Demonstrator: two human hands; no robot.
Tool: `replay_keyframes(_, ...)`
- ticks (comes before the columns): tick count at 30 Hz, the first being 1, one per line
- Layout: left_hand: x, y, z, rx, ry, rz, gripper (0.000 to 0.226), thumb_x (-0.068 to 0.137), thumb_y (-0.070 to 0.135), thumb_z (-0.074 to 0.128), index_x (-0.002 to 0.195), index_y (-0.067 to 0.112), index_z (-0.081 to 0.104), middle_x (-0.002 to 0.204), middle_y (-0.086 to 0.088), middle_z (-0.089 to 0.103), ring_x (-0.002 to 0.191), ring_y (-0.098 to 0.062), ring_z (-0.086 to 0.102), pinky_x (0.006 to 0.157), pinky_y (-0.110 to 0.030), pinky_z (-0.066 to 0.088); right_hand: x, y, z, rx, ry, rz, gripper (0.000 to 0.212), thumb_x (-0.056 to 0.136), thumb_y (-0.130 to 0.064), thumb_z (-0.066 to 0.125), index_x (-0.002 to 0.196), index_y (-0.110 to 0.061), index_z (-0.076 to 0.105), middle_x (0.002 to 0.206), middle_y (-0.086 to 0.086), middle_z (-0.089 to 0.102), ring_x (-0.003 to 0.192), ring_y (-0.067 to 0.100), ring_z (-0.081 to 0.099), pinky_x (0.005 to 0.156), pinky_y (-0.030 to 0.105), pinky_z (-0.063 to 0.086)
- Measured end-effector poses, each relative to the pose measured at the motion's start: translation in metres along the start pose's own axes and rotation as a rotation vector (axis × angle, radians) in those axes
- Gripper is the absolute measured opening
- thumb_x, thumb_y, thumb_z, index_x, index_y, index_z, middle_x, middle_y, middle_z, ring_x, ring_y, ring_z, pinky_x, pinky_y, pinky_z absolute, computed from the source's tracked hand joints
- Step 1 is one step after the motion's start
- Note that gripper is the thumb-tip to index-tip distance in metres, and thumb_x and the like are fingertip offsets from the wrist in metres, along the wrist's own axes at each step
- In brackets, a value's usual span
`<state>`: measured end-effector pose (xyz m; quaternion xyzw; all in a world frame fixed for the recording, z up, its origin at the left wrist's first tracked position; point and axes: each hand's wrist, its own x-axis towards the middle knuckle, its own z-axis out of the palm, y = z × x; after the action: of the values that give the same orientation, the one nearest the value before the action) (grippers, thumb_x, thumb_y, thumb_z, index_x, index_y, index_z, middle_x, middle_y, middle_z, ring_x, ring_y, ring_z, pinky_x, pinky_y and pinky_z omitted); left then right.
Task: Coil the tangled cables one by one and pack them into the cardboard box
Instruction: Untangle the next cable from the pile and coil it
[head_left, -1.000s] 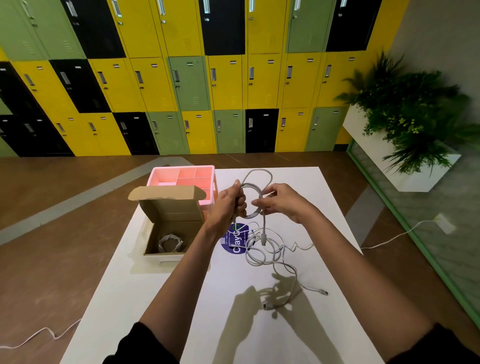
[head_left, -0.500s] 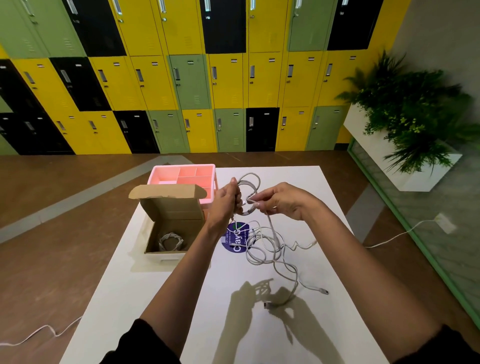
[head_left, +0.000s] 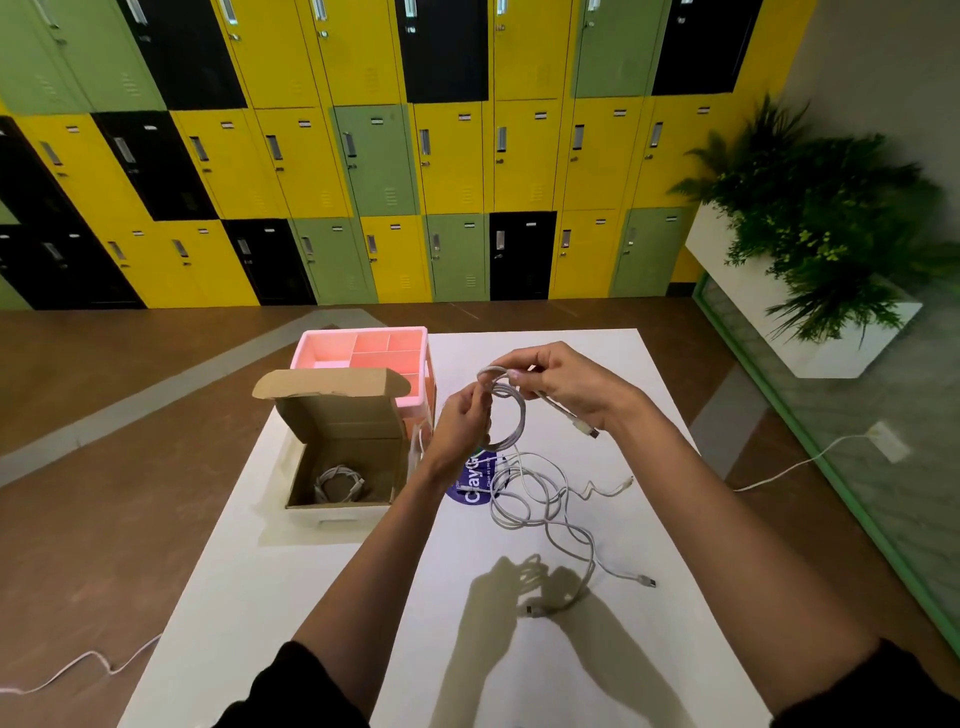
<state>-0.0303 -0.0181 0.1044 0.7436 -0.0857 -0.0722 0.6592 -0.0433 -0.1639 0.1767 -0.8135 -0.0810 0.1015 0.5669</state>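
Above table (head_left: 311, 597), left hand (head_left: 460, 423) and right hand (head_left: 566, 384) hold round cable coil (head_left: 521, 421).

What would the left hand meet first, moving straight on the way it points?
Likely the right hand, pinching the top of the grey coiled cable that the left hand grips; depth is unclear.

Single head-worn wide-angle view, looking forward-down over white table (head_left: 322, 597), lockers (head_left: 384, 156) beyond.
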Motion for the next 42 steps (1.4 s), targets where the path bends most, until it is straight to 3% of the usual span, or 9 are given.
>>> replay_keyframes(3, -0.002, 0.000, 0.005, 0.013, 0.045, 0.011, 0.036, 0.103, 0.023, 0.034, 0.069, 0.015, 0.044, 0.058, -0.002, 0.034, 0.051, -0.009, 0.032, 0.049, -0.021, 0.028, -0.005, 0.000, 0.000, 0.056, -0.051, -0.048, 0.028, 0.097, 0.001, 0.045, 0.116, -0.002, 0.065, 0.102, 0.001, 0.067, 0.076, -0.010, 0.061, 0.068, 0.008, 0.046)
replay_keyframes(10, -0.001, -0.010, 0.002, 0.010, 0.069, -0.001, 0.034, 0.103, 0.027, 0.034, 0.073, 0.018, 0.046, 0.059, 0.000, 0.034, 0.054, -0.009, 0.032, 0.049, -0.020, 0.028, -0.011, 0.002, -0.014, 0.219, -0.126, -0.204, 0.023, 0.097, -0.003, 0.045, 0.109, -0.008, 0.065, 0.103, -0.007, 0.068, 0.095, 0.001, 0.059, 0.080, 0.017, 0.047)
replay_keyframes(16, 0.000, -0.019, -0.006, -0.131, 0.005, -0.040, 0.035, 0.103, 0.034, 0.033, 0.073, 0.019, 0.045, 0.062, 0.001, 0.034, 0.054, -0.008, 0.031, 0.048, -0.018, 0.030, -0.006, 0.011, -0.029, 0.462, 0.161, -0.067, 0.027, 0.100, -0.006, 0.039, 0.094, -0.013, 0.064, 0.081, -0.006, 0.055, 0.066, 0.001, 0.048, 0.074, 0.018, 0.050)
replay_keyframes(22, 0.006, -0.013, -0.015, -0.430, -0.276, -0.135, 0.036, 0.102, 0.028, 0.033, 0.080, 0.009, 0.055, 0.059, 0.004, 0.036, 0.051, -0.006, 0.035, 0.052, -0.016, 0.042, -0.002, 0.026, -0.037, 0.836, 0.337, 0.210, 0.026, 0.096, -0.027, 0.054, 0.073, -0.017, 0.048, 0.056, -0.005, 0.030, 0.042, 0.005, 0.033, 0.042, 0.015, 0.037)
replay_keyframes(27, 0.008, -0.006, -0.026, -0.430, -0.374, -0.147, 0.034, 0.100, 0.022, 0.036, 0.084, 0.004, 0.061, 0.065, 0.000, 0.045, 0.061, -0.008, 0.045, 0.061, -0.017, 0.041, -0.007, 0.034, -0.038, 0.589, 0.397, 0.278, 0.029, 0.093, -0.026, 0.059, 0.067, -0.019, 0.047, 0.059, -0.003, 0.038, 0.047, 0.008, 0.035, 0.048, 0.019, 0.036)
replay_keyframes(32, 0.012, -0.009, -0.022, -0.386, -0.169, -0.137, 0.038, 0.104, 0.022, 0.032, 0.079, 0.009, 0.058, 0.062, 0.003, 0.040, 0.059, -0.008, 0.035, 0.061, -0.023, 0.032, -0.016, 0.030, -0.034, 0.248, 0.178, 0.258, 0.019, 0.096, -0.021, 0.054, 0.081, -0.011, 0.060, 0.072, 0.002, 0.054, 0.060, 0.012, 0.048, 0.057, 0.022, 0.038)
replay_keyframes(35, 0.012, -0.006, -0.013, -0.279, -0.087, -0.125, 0.041, 0.104, 0.027, 0.031, 0.072, 0.012, 0.052, 0.056, 0.007, 0.037, 0.058, -0.009, 0.030, 0.059, -0.024, 0.028, -0.020, 0.023, -0.021, -0.003, 0.111, 0.245, 0.028, 0.089, -0.038, 0.062, 0.086, -0.011, 0.068, 0.070, 0.000, 0.049, 0.062, 0.012, 0.041, 0.058, 0.024, 0.033)
replay_keyframes(39, 0.009, 0.000, -0.005, -0.179, -0.075, -0.044, 0.038, 0.101, 0.034, 0.040, 0.068, 0.018, 0.049, 0.053, 0.011, 0.037, 0.051, -0.005, 0.030, 0.051, -0.019, 0.028, -0.019, 0.015, -0.001, -0.234, 0.111, 0.229, 0.036, 0.075, -0.045, 0.076, 0.087, -0.012, 0.074, 0.076, -0.001, 0.065, 0.071, 0.008, 0.053, 0.060, 0.023, 0.037)
replay_keyframes(42, 0.008, 0.000, -0.004, -0.168, -0.041, -0.054, 0.037, 0.101, 0.033, 0.041, 0.069, 0.017, 0.050, 0.053, 0.011, 0.037, 0.051, -0.005, 0.031, 0.052, -0.021, 0.027, -0.016, 0.011, 0.005, -0.397, 0.187, 0.241, 0.033, 0.067, -0.040, 0.083, 0.084, -0.015, 0.073, 0.070, -0.004, 0.059, 0.065, 0.007, 0.052, 0.055, 0.024, 0.036)
